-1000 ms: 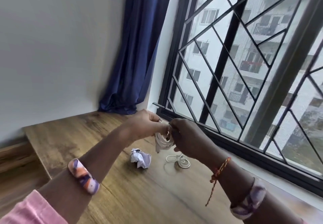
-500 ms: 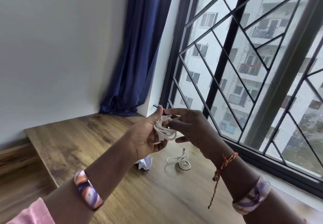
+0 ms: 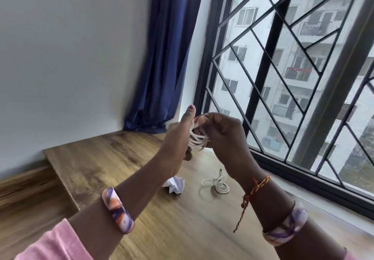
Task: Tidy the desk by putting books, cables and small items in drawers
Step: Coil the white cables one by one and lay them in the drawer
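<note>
1. White cable (image 3: 196, 139): a bundle of loops held up in the air above the wooden desk (image 3: 105, 158), between both hands.
2. Left hand (image 3: 178, 138): fingers curled round the coil, thumb pointing up.
3. Right hand (image 3: 223, 136): fingertips pinching the coil's upper strands.
4. Second white cable (image 3: 217, 183): lies coiled on the desk below the right wrist, just beside a crumpled paper ball (image 3: 175, 184).
5. Blue curtain (image 3: 162, 57): hangs in the corner by the barred window (image 3: 283, 67).

Grey wall (image 3: 70, 57), blue curtain (image 3: 168, 57), black-grilled window (image 3: 283, 67), wooden desk (image 3: 97, 158)
</note>
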Motion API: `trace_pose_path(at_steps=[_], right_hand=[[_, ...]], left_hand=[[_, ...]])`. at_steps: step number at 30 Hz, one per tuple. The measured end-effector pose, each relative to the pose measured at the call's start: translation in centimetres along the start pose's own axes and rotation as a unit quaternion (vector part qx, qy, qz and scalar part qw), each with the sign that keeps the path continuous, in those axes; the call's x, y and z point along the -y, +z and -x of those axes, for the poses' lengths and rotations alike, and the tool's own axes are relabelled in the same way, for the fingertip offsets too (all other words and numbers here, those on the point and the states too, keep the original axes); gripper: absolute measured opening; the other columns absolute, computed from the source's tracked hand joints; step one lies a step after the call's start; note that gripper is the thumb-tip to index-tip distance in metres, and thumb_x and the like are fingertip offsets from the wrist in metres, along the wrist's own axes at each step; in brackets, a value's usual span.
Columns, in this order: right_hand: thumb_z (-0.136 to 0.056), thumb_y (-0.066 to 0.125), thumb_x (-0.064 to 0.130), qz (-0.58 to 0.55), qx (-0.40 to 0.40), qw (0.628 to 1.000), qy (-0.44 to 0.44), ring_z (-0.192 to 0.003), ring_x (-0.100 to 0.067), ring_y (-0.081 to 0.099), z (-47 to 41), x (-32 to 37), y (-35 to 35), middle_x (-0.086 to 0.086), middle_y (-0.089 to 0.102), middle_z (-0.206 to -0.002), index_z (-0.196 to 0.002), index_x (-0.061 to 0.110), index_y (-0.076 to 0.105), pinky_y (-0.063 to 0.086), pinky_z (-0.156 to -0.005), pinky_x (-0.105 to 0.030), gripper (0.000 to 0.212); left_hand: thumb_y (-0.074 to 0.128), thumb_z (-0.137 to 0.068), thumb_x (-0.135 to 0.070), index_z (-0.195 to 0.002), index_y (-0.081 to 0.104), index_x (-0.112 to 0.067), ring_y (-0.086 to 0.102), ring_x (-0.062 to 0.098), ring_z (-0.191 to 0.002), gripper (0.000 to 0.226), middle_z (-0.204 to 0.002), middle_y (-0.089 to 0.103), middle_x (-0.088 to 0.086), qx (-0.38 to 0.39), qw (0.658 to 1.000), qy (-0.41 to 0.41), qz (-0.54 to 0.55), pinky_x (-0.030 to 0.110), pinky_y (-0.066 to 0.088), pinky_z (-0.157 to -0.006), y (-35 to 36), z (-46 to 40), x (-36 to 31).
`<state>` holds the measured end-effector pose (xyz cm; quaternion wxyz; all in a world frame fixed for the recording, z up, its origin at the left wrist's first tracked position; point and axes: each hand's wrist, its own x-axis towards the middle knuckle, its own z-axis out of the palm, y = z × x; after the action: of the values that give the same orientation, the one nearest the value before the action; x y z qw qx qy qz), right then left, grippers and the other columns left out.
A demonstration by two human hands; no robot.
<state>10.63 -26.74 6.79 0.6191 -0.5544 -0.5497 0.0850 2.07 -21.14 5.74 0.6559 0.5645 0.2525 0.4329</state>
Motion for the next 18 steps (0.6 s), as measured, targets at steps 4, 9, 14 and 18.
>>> trace_pose_path(at_steps=[4,9,14,18], right_hand=[[-0.090,0.058,0.017,-0.064,-0.010,0.997,0.030,-0.064,-0.024,0.049,-0.3,-0.2,0.1,-0.033,0.059,-0.069,-0.077,-0.015,0.059,0.048,-0.062,-0.045,0.035],[-0.092,0.054,0.012,-0.122,-0.011,0.987,0.104,-0.050,-0.020,0.053,-0.1,-0.4,0.0,-0.018,0.058,-0.062,-0.069,-0.011,0.061,0.048,-0.054,-0.030,0.034],[-0.094,0.053,0.016,-0.134,0.045,0.962,0.234,-0.047,-0.014,0.053,0.5,-2.5,1.0,-0.015,0.056,-0.067,-0.076,-0.001,0.061,0.048,-0.043,-0.020,0.026],[-0.093,0.054,0.018,-0.116,0.103,0.940,0.304,-0.047,-0.014,0.059,1.7,-5.3,3.0,-0.016,0.060,-0.068,-0.072,0.003,0.061,0.053,-0.049,-0.023,0.027]], left_hand=[[0.040,-0.092,-0.050,-0.087,0.070,-0.025,0.036,0.001,-0.038,0.039,-0.043,0.051,-0.011,0.027,0.987,0.102,-0.118,0.014,0.026,-0.037,-0.4,0.2,0.1],[0.046,-0.089,-0.051,-0.056,0.056,-0.023,0.050,0.002,-0.047,0.044,-0.053,0.058,-0.008,0.040,0.937,0.198,-0.286,0.027,0.041,-0.050,-1.5,-0.1,1.1],[0.031,-0.092,-0.053,-0.087,0.064,-0.008,0.063,0.025,-0.077,0.056,-0.084,0.068,0.010,0.038,0.827,0.170,-0.534,0.037,0.050,-0.067,-3.6,-0.4,3.1],[0.037,-0.093,-0.051,-0.098,0.061,-0.010,0.063,0.025,-0.086,0.048,-0.095,0.066,0.009,0.012,0.751,0.107,-0.652,0.031,0.042,-0.063,-5.5,0.8,4.1]])
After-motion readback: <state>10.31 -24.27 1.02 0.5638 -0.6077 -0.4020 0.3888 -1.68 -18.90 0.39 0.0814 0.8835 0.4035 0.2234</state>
